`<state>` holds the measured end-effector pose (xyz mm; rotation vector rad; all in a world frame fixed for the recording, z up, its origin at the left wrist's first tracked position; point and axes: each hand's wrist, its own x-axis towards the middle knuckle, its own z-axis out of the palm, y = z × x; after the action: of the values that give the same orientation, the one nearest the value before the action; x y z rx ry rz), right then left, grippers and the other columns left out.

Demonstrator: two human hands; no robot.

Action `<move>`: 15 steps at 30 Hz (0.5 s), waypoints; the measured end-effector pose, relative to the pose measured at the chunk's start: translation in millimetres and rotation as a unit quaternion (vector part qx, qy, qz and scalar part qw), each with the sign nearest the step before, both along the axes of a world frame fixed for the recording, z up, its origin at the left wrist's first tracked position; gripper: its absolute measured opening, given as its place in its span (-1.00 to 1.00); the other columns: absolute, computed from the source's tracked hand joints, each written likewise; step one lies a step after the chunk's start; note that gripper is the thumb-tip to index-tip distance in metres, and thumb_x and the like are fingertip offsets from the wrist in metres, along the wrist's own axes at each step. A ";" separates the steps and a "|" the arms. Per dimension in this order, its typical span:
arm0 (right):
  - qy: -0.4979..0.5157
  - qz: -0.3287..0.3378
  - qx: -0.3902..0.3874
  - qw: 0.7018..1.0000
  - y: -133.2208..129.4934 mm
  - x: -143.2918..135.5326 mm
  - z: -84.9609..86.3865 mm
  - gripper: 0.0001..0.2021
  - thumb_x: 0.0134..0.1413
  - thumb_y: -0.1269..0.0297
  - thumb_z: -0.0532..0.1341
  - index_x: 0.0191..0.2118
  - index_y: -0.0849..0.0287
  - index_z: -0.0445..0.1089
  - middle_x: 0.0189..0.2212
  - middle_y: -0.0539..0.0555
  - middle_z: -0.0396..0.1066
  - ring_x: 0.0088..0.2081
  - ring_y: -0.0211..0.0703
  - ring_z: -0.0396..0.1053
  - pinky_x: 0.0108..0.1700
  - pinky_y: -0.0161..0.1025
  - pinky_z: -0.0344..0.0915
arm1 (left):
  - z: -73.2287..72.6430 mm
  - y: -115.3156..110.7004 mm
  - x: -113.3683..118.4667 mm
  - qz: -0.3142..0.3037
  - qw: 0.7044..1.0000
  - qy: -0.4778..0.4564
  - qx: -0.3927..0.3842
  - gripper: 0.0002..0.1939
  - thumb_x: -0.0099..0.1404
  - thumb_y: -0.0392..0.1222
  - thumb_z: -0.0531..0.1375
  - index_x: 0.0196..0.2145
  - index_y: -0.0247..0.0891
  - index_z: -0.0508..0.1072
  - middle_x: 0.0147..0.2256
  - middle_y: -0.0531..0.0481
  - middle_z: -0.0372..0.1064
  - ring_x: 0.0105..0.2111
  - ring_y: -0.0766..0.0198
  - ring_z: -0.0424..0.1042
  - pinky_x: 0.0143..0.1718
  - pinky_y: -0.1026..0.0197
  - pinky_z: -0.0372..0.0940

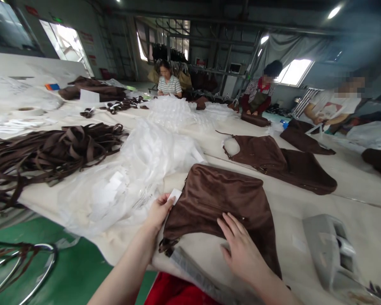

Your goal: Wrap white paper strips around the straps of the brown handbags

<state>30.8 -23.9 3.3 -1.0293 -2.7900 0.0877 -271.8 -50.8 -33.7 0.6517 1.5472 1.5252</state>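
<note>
A dark brown bag lies flat on the cloth-covered table in front of me, a zip running across its middle. At its left edge my left hand pinches a small white tag between thumb and fingers. My right hand rests with fingers spread on the bag's lower part, near the zip's end. A strap wrapped in clear plastic runs from the bag's lower left corner toward my body and passes partly out of sight under my right arm.
Clear plastic bags are heaped to the left, beside a pile of brown straps. More brown bags lie beyond on the right. A grey tape dispenser stands at right. Three people work across the table; a metal stool is at lower left.
</note>
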 end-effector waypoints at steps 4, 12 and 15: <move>-0.018 0.013 0.013 1.000 14.7 -32.6 -3.2 -0.46 -0.02 0.38 0.11 0.15 0.31 0.18 0.24 0.28 0.01 0.23 0.16 -0.03 0.18 0.05 0.05 | 1.7 -2.9 3.5 0.014 1.000 0.005 0.022 -0.68 0.02 0.03 0.24 -0.42 -0.28 0.35 -0.69 0.22 0.08 -0.70 0.49 0.01 -0.64 0.38 -0.09; -0.019 -0.004 0.060 0.998 23.8 -43.0 -9.9 -0.57 -0.02 0.46 0.10 0.04 0.25 0.24 0.13 0.29 0.14 0.11 0.19 0.11 0.07 0.05 0.16 | -2.4 -4.2 2.6 0.015 0.999 0.007 0.032 -0.69 0.04 0.03 0.23 -0.42 -0.28 0.35 -0.67 0.20 0.11 -0.68 0.48 0.03 -0.63 0.38 -0.08; -0.023 -0.012 0.079 0.997 36.9 -37.3 -8.0 -0.62 0.01 0.56 0.03 -0.03 0.19 0.29 0.06 0.20 0.22 0.04 0.08 0.18 0.03 -0.05 0.20 | -2.7 -4.7 3.1 0.007 0.999 0.015 0.031 -0.69 0.04 0.04 0.23 -0.43 -0.28 0.35 -0.68 0.19 0.12 -0.68 0.48 0.03 -0.63 0.38 -0.08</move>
<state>-6.4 13.0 -4.7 -1.0390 -2.7705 -0.1582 -268.7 -55.5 -36.4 0.7029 1.5337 1.5868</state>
